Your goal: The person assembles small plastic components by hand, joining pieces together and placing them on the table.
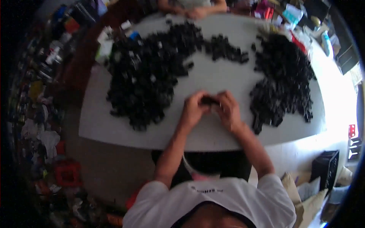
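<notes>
Over the near middle of the table, both my hands meet on one small black piece (208, 100), too blurred to name more exactly. My left hand (194, 108) has its fingers closed on the piece's left end. From the other side, my right hand (229, 109) pinches its right end with bent fingers. To the left lies a big heap of small black pieces (142, 83). Another black heap (283, 79) spreads to the right of my hands. Beyond them sits a smaller black cluster (225, 48).
The pale table (213, 133) curves away on all sides. Across it rest another person's hands (195, 13). White and blue items (104, 47) stand at the far left edge. Clutter with a red stool (68, 173) fills the left floor; cardboard (310, 205) and a black box (325, 169) stand lower right.
</notes>
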